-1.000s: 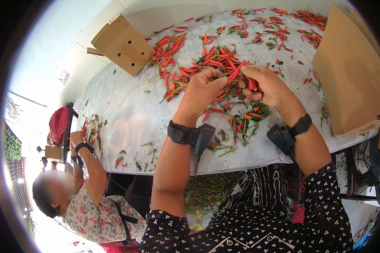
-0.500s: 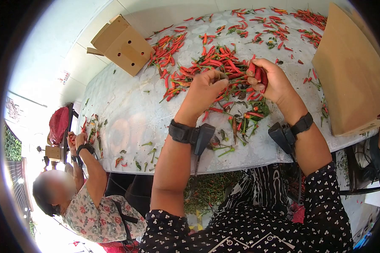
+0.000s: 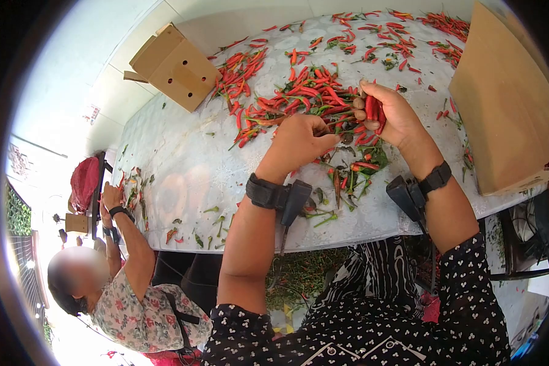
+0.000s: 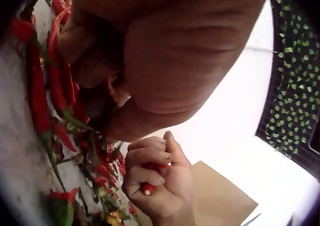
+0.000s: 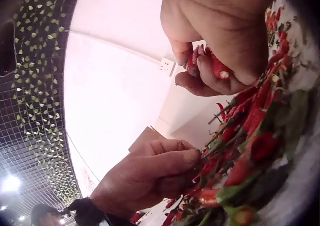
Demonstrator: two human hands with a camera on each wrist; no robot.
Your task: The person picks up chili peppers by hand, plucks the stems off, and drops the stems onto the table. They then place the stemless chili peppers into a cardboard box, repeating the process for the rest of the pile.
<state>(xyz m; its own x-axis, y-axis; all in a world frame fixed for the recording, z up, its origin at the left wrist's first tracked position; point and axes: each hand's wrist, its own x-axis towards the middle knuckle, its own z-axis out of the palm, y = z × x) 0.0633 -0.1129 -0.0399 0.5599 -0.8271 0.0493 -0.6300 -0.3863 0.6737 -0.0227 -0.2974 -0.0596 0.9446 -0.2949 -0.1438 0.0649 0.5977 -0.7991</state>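
My right hand (image 3: 393,113) holds several red chili peppers (image 3: 374,111) in its curled fingers, just above the right side of the pile. The cut ends of these peppers (image 5: 220,68) show between the fingers in the right wrist view. My left hand (image 3: 299,143) is down at the near edge of the chili pile (image 3: 314,91), its fingers bent and its thumb pointing right. Close by its fingertips, in the right wrist view, are red chilies and green stems (image 5: 212,148). I cannot tell whether the left fingers pinch one of them.
A cardboard box (image 3: 186,70) with holes stands at the back left, and a larger carton (image 3: 506,104) at the right. Loose stems (image 3: 216,213) and leaves lie near the front edge of the covered table (image 3: 171,146). Another person (image 3: 134,311) works at the left end.
My hands were together on a red chili; the right has drawn away to the right with its chilies. The left has since dropped toward the pile's near edge.
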